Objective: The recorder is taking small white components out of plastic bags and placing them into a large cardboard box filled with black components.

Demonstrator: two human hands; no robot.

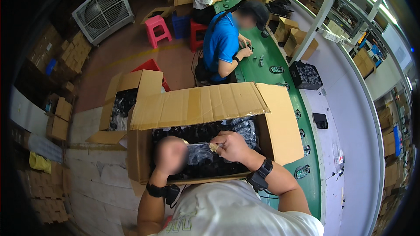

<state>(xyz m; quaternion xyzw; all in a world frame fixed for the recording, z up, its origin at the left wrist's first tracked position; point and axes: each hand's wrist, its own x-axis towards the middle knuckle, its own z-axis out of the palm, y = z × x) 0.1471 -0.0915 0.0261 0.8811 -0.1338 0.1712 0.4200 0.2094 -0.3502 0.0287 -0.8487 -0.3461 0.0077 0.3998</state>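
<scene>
An open cardboard box [199, 102] stands in front of me, filled with dark items in clear plastic bags. Over it, a clear plastic bag [200, 152] is stretched between my two hands. My right hand [234, 146] is closed, pinching the bag's edge, with pale yellow covers on its fingertips. On the other side, my left hand [170, 155] is blurred, but its fingertips meet the bag's left end and appear to grip it. What lies inside this bag is not clear to me.
A green conveyor belt [262, 72] runs along the right with several small circuit assemblies. A co-worker in a blue shirt [221, 39] sits ahead beside it. Another open box [107, 109] stands at left. A black bin [305, 75] and a pink stool [157, 29] are farther off.
</scene>
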